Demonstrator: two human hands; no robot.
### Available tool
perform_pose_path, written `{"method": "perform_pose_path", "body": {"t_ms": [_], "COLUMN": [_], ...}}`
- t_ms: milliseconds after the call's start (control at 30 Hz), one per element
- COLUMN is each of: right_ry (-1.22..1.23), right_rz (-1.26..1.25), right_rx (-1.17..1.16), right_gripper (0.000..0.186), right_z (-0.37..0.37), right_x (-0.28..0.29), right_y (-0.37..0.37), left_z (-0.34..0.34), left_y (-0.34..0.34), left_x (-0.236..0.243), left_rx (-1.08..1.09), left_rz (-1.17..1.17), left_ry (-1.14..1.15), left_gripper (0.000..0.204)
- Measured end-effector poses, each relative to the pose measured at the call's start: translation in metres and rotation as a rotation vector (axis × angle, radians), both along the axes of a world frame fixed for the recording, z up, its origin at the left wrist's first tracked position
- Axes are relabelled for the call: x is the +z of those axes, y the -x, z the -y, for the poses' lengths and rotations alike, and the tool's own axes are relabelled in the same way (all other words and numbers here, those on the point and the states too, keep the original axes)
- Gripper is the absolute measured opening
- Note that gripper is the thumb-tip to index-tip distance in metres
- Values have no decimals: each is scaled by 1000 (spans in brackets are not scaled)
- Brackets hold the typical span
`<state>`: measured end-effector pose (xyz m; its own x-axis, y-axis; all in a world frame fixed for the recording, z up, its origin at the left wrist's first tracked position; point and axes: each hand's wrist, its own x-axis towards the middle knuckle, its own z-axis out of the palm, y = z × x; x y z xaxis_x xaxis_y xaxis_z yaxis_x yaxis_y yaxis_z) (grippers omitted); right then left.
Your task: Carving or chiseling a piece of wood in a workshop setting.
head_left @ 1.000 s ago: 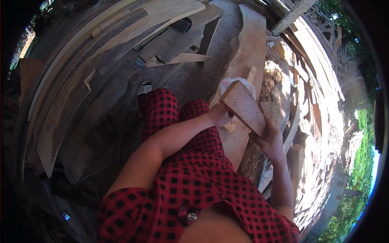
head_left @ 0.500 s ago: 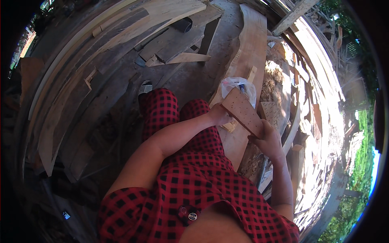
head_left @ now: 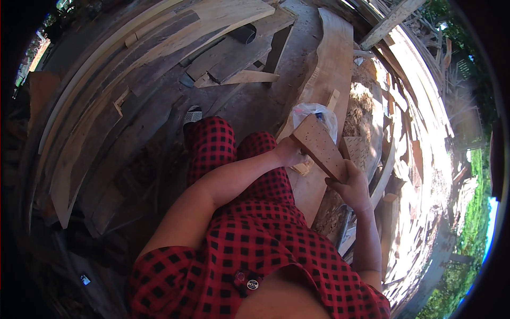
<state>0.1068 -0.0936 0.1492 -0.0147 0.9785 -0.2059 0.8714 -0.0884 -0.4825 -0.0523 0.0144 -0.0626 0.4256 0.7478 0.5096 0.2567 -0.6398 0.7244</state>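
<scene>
A flat rectangular wooden block, brown and dotted with small dark holes, is held tilted between my two hands. My left hand grips its near left edge, with some fingers hidden beneath it. At the lower right end, my right hand is closed round the corner, the thumb pressed along the edge. Just behind the block sits a clear plastic bag with something blue in it, partly covered by the block. Both rest over a long pale plank that runs away from me.
Long boards are stacked along the left. A low wooden piece with a dark opening lies ahead on the floor. To the right are a rough log and a sunlit heap of wood strips. A slanting post stands far right.
The view has shifted very slightly. Both hands keep their hold on the block, which has barely moved.
</scene>
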Motion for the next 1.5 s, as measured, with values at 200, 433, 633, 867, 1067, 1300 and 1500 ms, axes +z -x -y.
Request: {"method": "perform_pose_path", "body": {"t_ms": [200,433,633,867,1067,1300,1500], "right_ry": [-128,-22,-140,-19,-39,-71,-10], "right_rz": [-219,-81,-291,-129,-240,-54,-157], "right_rx": [-121,34,-97,-74,-100,0,-78], "right_gripper": [50,56,55,46,49,53,55], "right_z": [3,-2,3,-3,-8,-8,-9], "right_x": [-4,-6,-8,-4,4,-8,-2], "right_y": [5,2,3,2,7,6,8], "left_z": [1,-16,-3,-7,-1,-11,-6], "left_y": [6,-15,7,9,11,0,7], "left_x": [11,-57,0,8,16,-17,-4], "left_rx": [-142,-132,-160,-122,-97,-97,-97], "left_rz": [-135,307,-93,-168,-150,-65,-134], "left_ry": [348,215,480,441,451,258,391], "left_gripper": [24,26,32,35,40,36,31]}}
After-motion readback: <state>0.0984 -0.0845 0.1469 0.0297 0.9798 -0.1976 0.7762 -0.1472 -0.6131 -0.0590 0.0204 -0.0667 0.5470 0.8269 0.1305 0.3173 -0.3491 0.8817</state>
